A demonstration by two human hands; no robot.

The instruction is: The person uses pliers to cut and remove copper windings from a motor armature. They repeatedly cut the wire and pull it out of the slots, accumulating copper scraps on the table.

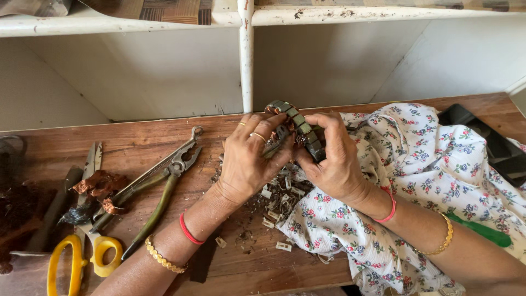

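- Head view: both hands meet over the middle of a wooden bench (137,145), at its far edge, below a white shelf frame (246,60).
- The left hand (253,159) and right hand (332,159) grip a ring-shaped metal stator (298,125) between them, held on edge just above the bench.
- Left fingers (263,131) curl round the stator's near-left side, clamped on it; two of them wear rings.
- Right fingers (323,123) wrap over its right side, thumb pressing inward, also clamped on it.
- A bit of copper wire (272,109) shows at the stator's top left.
- Under the hands lies a heap of small pale scraps (279,200) and dust, spread on the bench and onto the edge of a floral cloth (433,164).
- The cloth covers the right part of the bench; the right forearm rests on it.
- A green handle (485,231) lies on the cloth, beside the right forearm.
- A dark flat slab (487,137) sits at the far right, partly under the cloth.
- To the left, well apart from the hands: pliers (167,181), yellow scissors (82,255) and a clump of copper wire (101,186).
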